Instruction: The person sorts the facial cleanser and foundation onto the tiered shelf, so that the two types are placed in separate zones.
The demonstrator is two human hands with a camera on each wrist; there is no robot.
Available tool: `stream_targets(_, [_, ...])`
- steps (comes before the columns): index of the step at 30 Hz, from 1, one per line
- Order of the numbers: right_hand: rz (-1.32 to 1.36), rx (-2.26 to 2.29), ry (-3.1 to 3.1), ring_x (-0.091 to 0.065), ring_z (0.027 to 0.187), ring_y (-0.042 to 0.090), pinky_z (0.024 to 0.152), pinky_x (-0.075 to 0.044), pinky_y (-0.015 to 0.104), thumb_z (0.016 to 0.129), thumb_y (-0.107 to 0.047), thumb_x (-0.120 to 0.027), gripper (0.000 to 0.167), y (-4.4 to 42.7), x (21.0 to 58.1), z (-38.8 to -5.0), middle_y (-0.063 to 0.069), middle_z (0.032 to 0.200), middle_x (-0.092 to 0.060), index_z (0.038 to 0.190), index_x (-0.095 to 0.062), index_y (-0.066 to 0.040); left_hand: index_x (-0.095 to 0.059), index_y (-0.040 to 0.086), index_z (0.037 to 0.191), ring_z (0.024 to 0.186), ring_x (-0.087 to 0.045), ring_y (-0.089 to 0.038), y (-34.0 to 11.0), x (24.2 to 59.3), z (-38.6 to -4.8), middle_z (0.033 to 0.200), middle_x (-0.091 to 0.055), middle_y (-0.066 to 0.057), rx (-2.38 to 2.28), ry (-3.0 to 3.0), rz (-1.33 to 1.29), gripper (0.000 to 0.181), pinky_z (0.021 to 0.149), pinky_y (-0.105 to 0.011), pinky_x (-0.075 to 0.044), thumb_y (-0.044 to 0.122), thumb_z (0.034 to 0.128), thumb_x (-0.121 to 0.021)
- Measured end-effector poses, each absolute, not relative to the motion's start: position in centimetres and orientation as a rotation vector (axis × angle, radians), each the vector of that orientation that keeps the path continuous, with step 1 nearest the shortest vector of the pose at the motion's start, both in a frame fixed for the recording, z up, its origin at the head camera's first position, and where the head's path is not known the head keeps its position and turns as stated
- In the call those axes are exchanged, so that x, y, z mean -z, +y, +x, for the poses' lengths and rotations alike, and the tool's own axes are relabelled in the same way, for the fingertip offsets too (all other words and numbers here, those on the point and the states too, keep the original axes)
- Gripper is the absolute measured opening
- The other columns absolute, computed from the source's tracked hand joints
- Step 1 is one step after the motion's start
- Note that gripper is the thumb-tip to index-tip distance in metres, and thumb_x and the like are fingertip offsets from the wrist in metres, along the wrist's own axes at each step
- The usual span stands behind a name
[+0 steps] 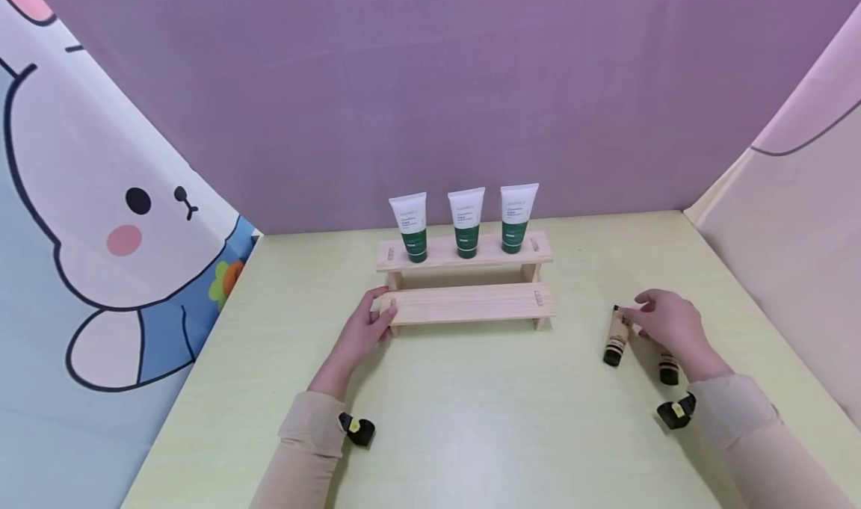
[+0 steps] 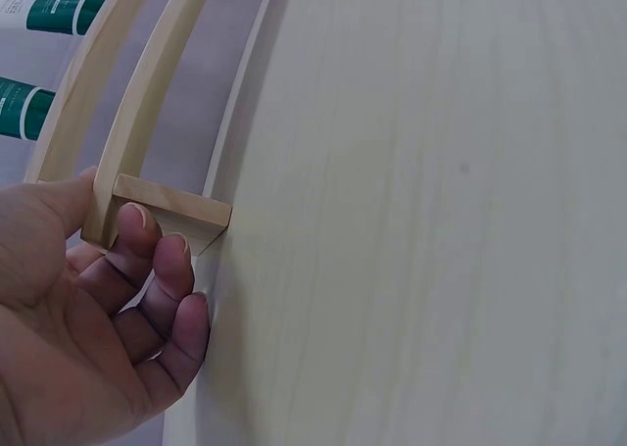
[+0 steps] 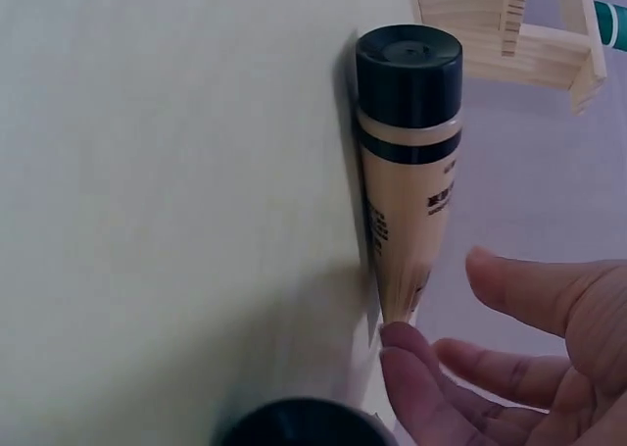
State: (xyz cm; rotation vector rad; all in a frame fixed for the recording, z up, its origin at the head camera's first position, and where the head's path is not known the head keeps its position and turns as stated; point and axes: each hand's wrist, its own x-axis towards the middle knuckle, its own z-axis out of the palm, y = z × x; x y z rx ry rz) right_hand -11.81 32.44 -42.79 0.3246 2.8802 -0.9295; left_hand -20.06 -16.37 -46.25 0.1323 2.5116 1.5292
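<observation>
A two-tier wooden stand [image 1: 471, 304] is on the table, with three white-and-green tubes [image 1: 466, 221] upright on its upper tier. My left hand [image 1: 366, 326] grips the left end of the lower tier, thumb on top and fingers curled beneath the board [image 2: 147, 93]. To the right of the stand, a tan tube [image 1: 616, 337] with a black cap lies on the table. At this tube's flat end is my right hand [image 1: 666, 318]. Fingertips seem to touch that end in the right wrist view, while the thumb stands apart from the tube [image 3: 407, 211]. A second tan tube [image 1: 668, 367] lies partly hidden under this hand.
A purple cloth wall [image 1: 471, 98] rises behind the pale table [image 1: 457, 419]. Cartoon-printed cloth [image 1: 168, 285] borders the left side, and another cloth panel [image 1: 794, 232] the right. The second tube's black cap [image 3: 304, 426] shows at the right wrist view's lower edge.
</observation>
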Motion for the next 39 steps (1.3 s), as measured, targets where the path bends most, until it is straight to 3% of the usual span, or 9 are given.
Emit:
stream_targets(7, [0.326,0.890,2.774,-0.064,0.067,0.017,0.068,-0.050,0.039,0.094,-0.037,-0.064,0.075,32.3,42.8,-11.9,0.035,0.112,-0.058,0.131,-0.038,0.022,-0.038,0.024,0.145,0.061,-0.050,-0.016,-16.4,46.3,-20.0,0.069,-0.053,-0.004,-1.543,2.511,0.154,0.048,0.053,-0.027,-0.037,0.031,0.1006,-0.055])
stream_targets(11, [0.295,0.830,2.790,-0.062,0.065,0.018,0.076,-0.047,0.047,0.094,-0.035,-0.062,0.073,32.2,43.0,-12.3,0.027,0.093,-0.066,0.129,-0.038,0.024,-0.039,0.025,0.144,0.061,-0.049,-0.017,-16.4,46.3,-20.0,0.068,-0.053,-0.004,-1.546,2.511,0.153,0.047,0.052,-0.026,-0.036,0.031,0.1002,-0.056])
stream_targets(15, [0.283,0.775,2.800,-0.059,0.076,0.029,0.081,-0.045,0.052,0.094,-0.030,-0.061,0.069,31.8,43.1,-12.8,0.032,0.099,-0.062,0.129,-0.039,0.025,-0.038,0.024,0.145,0.060,-0.049,-0.017,-16.4,46.2,-20.1,0.069,-0.053,-0.004,-1.542,2.516,0.152,0.048,0.052,-0.026,-0.035,0.030,0.1003,-0.056])
stream_targets(18, [0.284,0.778,2.789,-0.059,0.078,0.031,0.075,-0.046,0.048,0.095,-0.026,-0.061,0.059,31.5,43.1,-13.0,0.033,0.102,-0.060,0.125,-0.045,0.023,-0.038,0.024,0.144,0.059,-0.049,-0.017,-16.4,46.2,-20.1,0.068,-0.053,-0.004,-1.550,2.511,0.155,0.048,0.051,-0.026,-0.035,0.030,0.1002,-0.056])
stream_targets(23, [0.271,0.882,2.761,-0.062,0.066,0.021,0.064,-0.046,0.038,0.096,-0.022,-0.060,0.047,31.1,43.1,-13.1,0.025,0.092,-0.063,0.119,-0.050,0.017,-0.039,0.023,0.144,0.058,-0.048,-0.017,-16.5,46.3,-20.2,0.066,-0.053,-0.004,-1.567,2.495,0.168,0.048,0.050,-0.025,-0.034,0.028,0.1002,-0.057])
stream_targets(28, [0.271,1.031,2.754,-0.066,0.070,0.019,0.066,-0.049,0.037,0.096,-0.026,-0.063,0.052,31.3,43.4,-13.0,0.032,0.110,-0.058,0.127,-0.044,0.012,-0.039,0.022,0.145,0.058,-0.048,-0.017,-16.5,46.2,-20.0,0.067,-0.054,-0.005,-1.575,2.484,0.178,0.048,0.050,-0.025,-0.035,0.028,0.1002,-0.057])
stream_targets(39, [0.191,1.344,2.803,-0.069,0.068,0.021,0.064,-0.056,0.038,0.096,-0.020,-0.063,0.046,31.0,42.8,-13.0,0.028,0.108,-0.059,0.129,-0.045,0.006,-0.039,0.023,0.144,0.058,-0.049,-0.017,-16.5,46.2,-20.0,0.067,-0.055,-0.007,-1.576,2.486,0.172,0.048,0.050,-0.025,-0.035,0.028,0.1002,-0.056])
